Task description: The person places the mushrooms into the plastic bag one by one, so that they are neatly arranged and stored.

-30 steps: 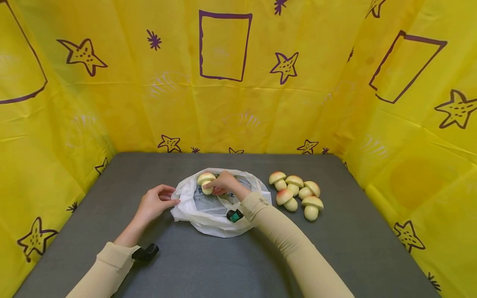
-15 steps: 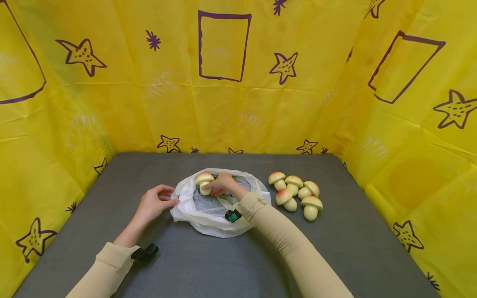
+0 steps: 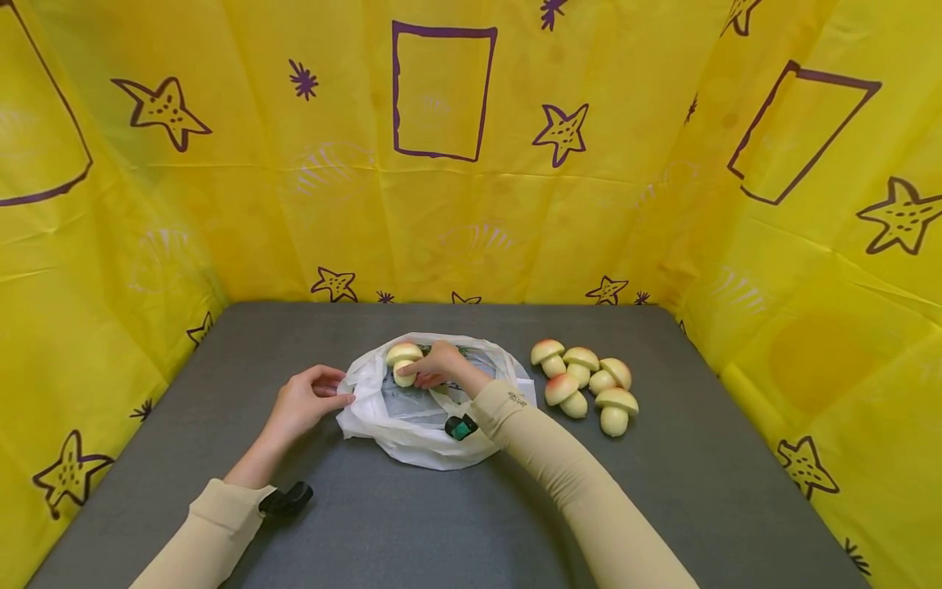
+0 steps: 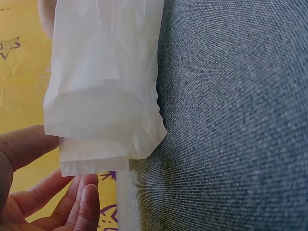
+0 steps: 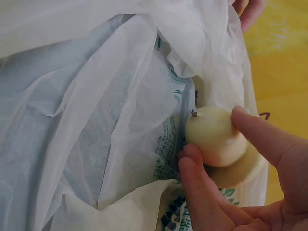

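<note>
A white plastic bag (image 3: 423, 446) lies at mid-table with its mouth spread wide, showing green print inside. My right hand (image 3: 445, 366) is inside the bag's mouth and pinches a toy mushroom (image 3: 404, 354) between thumb and fingers. From the right wrist, the mushroom's pale stem (image 5: 216, 134) faces the camera, beside the bag's inner wall. At the bag's left edge my left hand (image 3: 305, 398) holds the rim with thumb and fingers. In the left wrist view the bag's folded edge (image 4: 94, 163) hides the thumb tip (image 4: 36, 139) and part of the fingers.
Several more toy mushrooms (image 3: 580, 364) lie in a cluster right of the bag, cream with some reddish caps. The grey table (image 3: 383, 540) is enclosed by yellow patterned cloth (image 3: 456, 213) at the back and sides. Black wrist cameras (image 3: 287, 499) sit on both sleeves.
My right hand, with the mushroom, has shifted slightly left inside the bag over the last second. The left hand and the bag look the same.
</note>
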A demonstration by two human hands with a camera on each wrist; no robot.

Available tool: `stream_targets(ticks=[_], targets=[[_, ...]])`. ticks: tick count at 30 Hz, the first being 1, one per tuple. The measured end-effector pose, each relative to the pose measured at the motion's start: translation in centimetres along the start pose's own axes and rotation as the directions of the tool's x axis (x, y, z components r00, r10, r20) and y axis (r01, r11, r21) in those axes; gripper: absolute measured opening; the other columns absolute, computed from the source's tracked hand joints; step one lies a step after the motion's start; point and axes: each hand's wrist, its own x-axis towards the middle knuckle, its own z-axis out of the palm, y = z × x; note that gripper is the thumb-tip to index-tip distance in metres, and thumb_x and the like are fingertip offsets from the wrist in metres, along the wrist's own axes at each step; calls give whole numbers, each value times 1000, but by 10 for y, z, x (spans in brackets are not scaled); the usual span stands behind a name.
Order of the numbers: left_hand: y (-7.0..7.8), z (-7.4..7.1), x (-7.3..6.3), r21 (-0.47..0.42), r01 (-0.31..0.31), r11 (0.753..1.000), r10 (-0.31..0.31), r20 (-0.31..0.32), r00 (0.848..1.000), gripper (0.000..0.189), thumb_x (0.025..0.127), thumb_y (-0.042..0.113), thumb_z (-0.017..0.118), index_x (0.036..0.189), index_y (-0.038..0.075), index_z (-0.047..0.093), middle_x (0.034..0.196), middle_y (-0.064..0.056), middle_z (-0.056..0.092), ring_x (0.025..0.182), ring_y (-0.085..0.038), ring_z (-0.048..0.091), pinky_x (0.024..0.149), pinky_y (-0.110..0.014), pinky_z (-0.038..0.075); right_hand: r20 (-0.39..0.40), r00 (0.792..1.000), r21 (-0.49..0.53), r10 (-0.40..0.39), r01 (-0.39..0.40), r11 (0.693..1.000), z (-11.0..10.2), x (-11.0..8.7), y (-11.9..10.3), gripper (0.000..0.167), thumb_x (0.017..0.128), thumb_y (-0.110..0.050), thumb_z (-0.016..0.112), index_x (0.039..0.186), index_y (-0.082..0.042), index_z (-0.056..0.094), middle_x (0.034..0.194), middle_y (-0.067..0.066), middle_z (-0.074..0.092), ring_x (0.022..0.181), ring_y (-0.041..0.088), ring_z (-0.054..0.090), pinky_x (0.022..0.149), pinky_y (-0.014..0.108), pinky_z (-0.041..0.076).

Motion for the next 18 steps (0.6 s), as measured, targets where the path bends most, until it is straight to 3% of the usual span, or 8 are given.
stream_targets(ticks=[18], targets=[[0,0,1,5,10,1000,-10,1,1000,45,77,28,79,111,2,64,100,-17,68,85,-22,65,66,-20,49,1,1000,42,-7,7,999,-2,-11,1,41,74,-33,81,87,1,62,86,16,73,77,22,72,70,32,57]])
